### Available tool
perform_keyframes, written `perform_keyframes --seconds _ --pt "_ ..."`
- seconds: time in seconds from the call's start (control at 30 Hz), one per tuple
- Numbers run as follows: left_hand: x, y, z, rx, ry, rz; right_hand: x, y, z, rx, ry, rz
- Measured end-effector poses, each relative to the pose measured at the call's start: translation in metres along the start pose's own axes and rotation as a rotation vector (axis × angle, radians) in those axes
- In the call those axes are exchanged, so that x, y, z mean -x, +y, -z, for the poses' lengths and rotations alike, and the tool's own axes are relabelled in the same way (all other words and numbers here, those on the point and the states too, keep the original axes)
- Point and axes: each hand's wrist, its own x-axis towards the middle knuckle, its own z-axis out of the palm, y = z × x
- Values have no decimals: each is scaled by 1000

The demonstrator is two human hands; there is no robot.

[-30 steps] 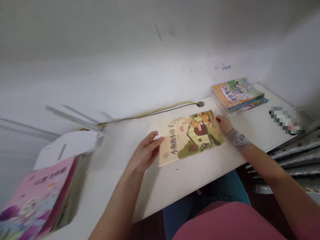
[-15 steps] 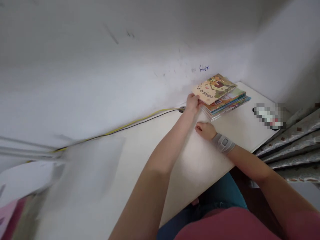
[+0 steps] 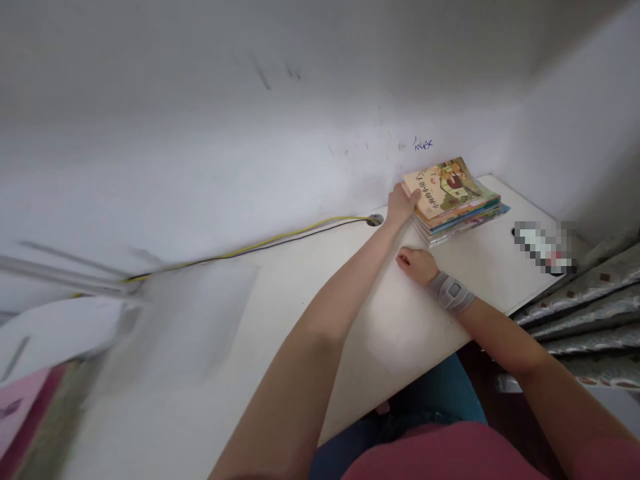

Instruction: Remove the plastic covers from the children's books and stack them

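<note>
A thin cream-and-green paperback picture book (image 3: 453, 187) lies atop a stack of colourful paperback books (image 3: 465, 216), its long axis running roughly along the white wall (image 3: 300, 180), title end toward the left hand (image 3: 401, 205). It looks light, bendable and perhaps slick, best pinched at that short edge, where the left hand grips it. The right hand (image 3: 419, 265) is loosely curled at the smooth white tabletop (image 3: 280, 287).

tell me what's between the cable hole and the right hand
In the head view, the left wrist crosses between the cable hole and the right hand, with the left hand touching the top book.
</note>
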Motion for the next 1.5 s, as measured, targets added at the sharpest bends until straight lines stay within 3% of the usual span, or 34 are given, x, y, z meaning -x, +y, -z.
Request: perform_keyframes --seconds 0.1,0.2,0.3,0.4,0.5,0.57,0.67,0.77,0.9,0.97,1.0,1.1,1.2,1.3,1.4,1.5 --pt "50 20 21 -59 -6 -72 0 3 -1 23 11 9" --pt "131 40 56 -132 -38 -153 0 4 -3 48 17 18" --pt "227 56 92 -383 -156 -444 2 3 -3 64 19 32" --pt "305 55 112 -501 -292 -711 7 1 -2 77 26 55" --pt "352 25 118 -523 -97 -725 15 -2 0 97 26 93" --pt "370 -5 123 -564 129 -546 20 -9 0 116 25 124" --pt "386 -46 143 -630 429 -220 25 -35 -4 159 7 266" --pt "382 -65 183 -730 540 -21 29 -84 -13 168 -42 544" --pt "343 -59 248 -1097 554 140 33 -155 -28 152 -118 855" --pt "320 -51 273 -1206 474 263 34 -181 -35 134 -134 912" --pt "311 -48 283 -1224 401 333 34 -191 -39 118 -134 923" --pt "296 -42 299 -1205 341 405 34 -209 -49 58 -126 924" --pt "295 -36 296 -1169 373 381 35 -218 -56 -43 -114 877" --pt "299 -21 272 -1082 385 281 39 -227 -61 -238 0 757" --pt "305 4 236 -813 389 2 42 -228 -56 -425 176 658" --pt "318 28 209 -643 504 -266 40 -208 -34 -448 337 587"
